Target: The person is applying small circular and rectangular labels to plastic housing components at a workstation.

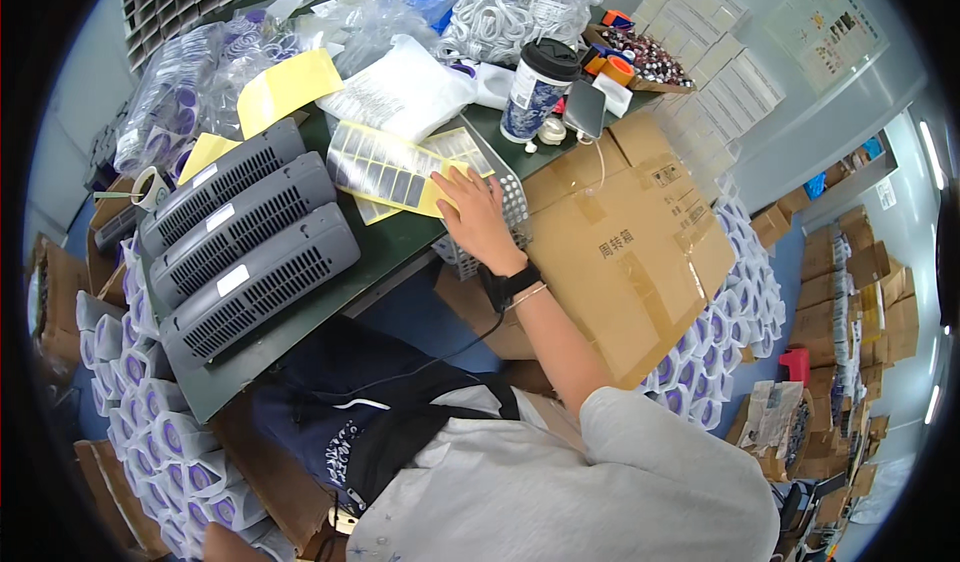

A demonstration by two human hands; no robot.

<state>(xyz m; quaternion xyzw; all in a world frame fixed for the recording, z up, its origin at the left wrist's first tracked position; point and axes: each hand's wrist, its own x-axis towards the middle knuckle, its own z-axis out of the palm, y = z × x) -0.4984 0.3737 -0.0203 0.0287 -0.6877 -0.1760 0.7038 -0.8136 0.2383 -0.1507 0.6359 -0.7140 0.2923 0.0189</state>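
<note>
My right hand (475,212) lies flat with its fingers stretched over the right end of a yellow-backed sheet of silver-grey labels (385,165). A dark band circles that wrist. Another label sheet (458,149) shows partly beside the fingers. To the left, three dark grey slotted plastic housings (262,280) lie side by side on the green table (395,242), each with a small white label. My left hand is out of sight; only a bit of bare skin from that arm shows at the lower left edge.
A lidded paper cup (540,92) and a dark phone-like device (585,110) stand beyond my hand. A large cardboard box (625,252) is to the right. White plastic bags (400,87) and coiled white cables (497,24) crowd the back. Stacked white-wrapped rolls (165,442) flank the table.
</note>
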